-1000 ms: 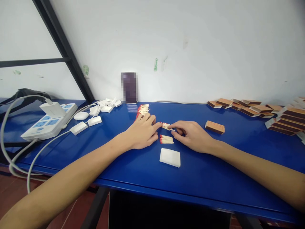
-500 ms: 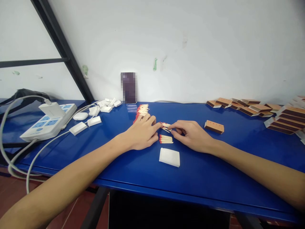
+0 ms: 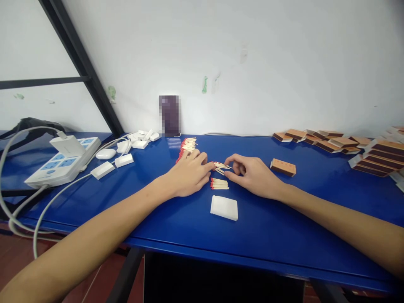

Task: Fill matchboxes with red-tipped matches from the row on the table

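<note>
The left hand (image 3: 192, 173) lies low over the blue tabletop (image 3: 268, 235), fingers loosely bent and not closed around anything; its index fingertip meets the red heads of a small loose bunch of matches (image 3: 220, 166). The right hand (image 3: 254, 176) is at the pale ends of the same bunch, thumb and index finger parted with match ends between them, the other fingers curled in; it has no closed grip, and whether either tip touches a stick is too small to tell.

The loose bunch lies between the two hands, a few sticks crossing at angles. Just nearer the person is a tidier row of matches (image 3: 220, 184), red heads to the left, and nearer again a white cardboard tray (image 3: 224, 208). A larger pile of matches (image 3: 188, 145) is just beyond the left hand, partly hidden by it.

A matchbox (image 3: 283, 167) lies beyond the right wrist, with a heap of matchbox covers (image 3: 318, 139) farther back and a stack of boxes (image 3: 383, 156) at the far right. A phone (image 3: 170, 115) stands against the wall (image 3: 284, 67). To the left is a white power strip (image 3: 50, 171).
</note>
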The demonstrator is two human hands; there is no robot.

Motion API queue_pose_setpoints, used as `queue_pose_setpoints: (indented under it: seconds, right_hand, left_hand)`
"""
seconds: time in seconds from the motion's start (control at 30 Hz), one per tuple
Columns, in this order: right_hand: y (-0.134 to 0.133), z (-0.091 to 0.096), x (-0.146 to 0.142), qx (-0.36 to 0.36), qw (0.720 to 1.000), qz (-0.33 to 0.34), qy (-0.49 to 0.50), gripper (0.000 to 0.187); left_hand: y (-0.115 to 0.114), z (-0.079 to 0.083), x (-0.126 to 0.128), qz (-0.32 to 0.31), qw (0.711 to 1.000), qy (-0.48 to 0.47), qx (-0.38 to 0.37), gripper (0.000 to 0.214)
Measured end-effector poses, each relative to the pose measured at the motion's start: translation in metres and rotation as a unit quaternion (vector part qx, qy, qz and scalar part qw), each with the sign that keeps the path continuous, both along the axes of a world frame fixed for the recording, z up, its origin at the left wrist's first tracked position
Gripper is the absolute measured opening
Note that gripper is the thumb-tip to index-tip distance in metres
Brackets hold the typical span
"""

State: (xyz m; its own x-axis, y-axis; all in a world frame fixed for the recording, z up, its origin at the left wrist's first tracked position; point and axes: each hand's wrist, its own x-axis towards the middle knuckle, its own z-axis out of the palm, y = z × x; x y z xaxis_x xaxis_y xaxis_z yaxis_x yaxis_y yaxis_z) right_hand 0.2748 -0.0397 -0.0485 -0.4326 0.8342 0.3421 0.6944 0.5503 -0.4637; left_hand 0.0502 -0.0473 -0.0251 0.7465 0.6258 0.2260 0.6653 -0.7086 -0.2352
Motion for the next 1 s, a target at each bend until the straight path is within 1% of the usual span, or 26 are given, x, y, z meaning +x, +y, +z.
queue_pose_setpoints:
  seconds: [0.1, 0.17, 0.27, 0.37, 0.47, 0.57, 0.73, 0.83, 1.0]
  right_hand:
    - [0.002, -0.001, -0.002, -0.003, 1.0, -0.006, -0.01, 0.023]
    - [0.003, -0.002, -0.002, 0.008, 1.0, -0.01, -0.011, 0.021]
    - [0.005, -0.004, -0.001, 0.059, 0.998, -0.025, -0.004, 0.016]
    - [0.005, -0.006, 0.0, 0.098, 0.995, -0.025, -0.011, 0.015]
    - [0.005, -0.006, 0.0, 0.091, 0.996, -0.01, -0.022, 0.015]
    - [0.005, -0.005, 0.0, 0.083, 0.996, 0.004, -0.032, 0.012]
    - [0.004, -0.002, 0.0, 0.077, 0.996, 0.02, -0.037, 0.01]
    - [0.004, -0.002, 0.0, 0.073, 0.996, 0.021, -0.038, 0.013]
    - [0.004, -0.002, 0.0, 0.069, 0.997, 0.032, -0.032, 0.012]
  left_hand:
    - [0.006, -0.003, 0.008, 0.014, 1.0, 0.008, 0.024, 0.031]
    - [0.011, -0.006, 0.015, 0.013, 0.999, 0.01, 0.048, 0.029]
    - [0.016, -0.01, 0.024, -0.002, 0.996, 0.008, 0.093, 0.026]
    - [0.019, -0.011, 0.028, -0.018, 0.994, 0.008, 0.112, 0.025]
    - [0.021, -0.008, 0.026, -0.011, 0.995, 0.008, 0.1, 0.025]
    - [0.022, 0.0, 0.022, -0.011, 0.997, 0.003, 0.073, 0.021]
    - [0.022, 0.012, 0.017, -0.069, 0.996, 0.026, 0.041, 0.02]
    - [0.022, 0.012, 0.017, -0.091, 0.994, 0.045, 0.039, 0.022]
    - [0.022, 0.005, 0.019, -0.095, 0.992, 0.066, 0.053, 0.024]
